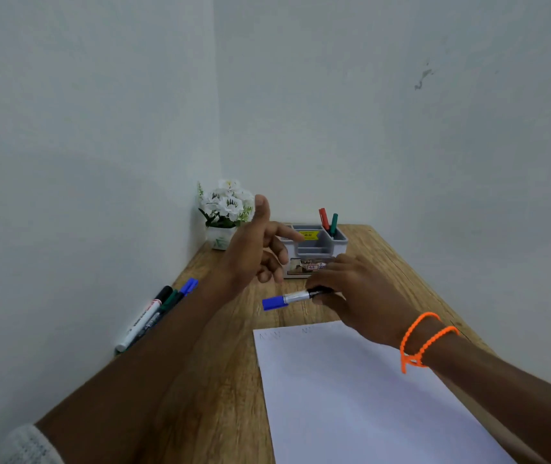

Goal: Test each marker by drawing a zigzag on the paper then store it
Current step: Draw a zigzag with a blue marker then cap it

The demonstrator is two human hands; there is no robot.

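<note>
Pinching blue-capped marker (295,298) mid-barrel in right hand (354,293), above table (223,346) beyond paper (351,396); left hand (254,249) spread, holding nothing. Light, rigid, smooth, probably; best held mid-barrel.
</note>
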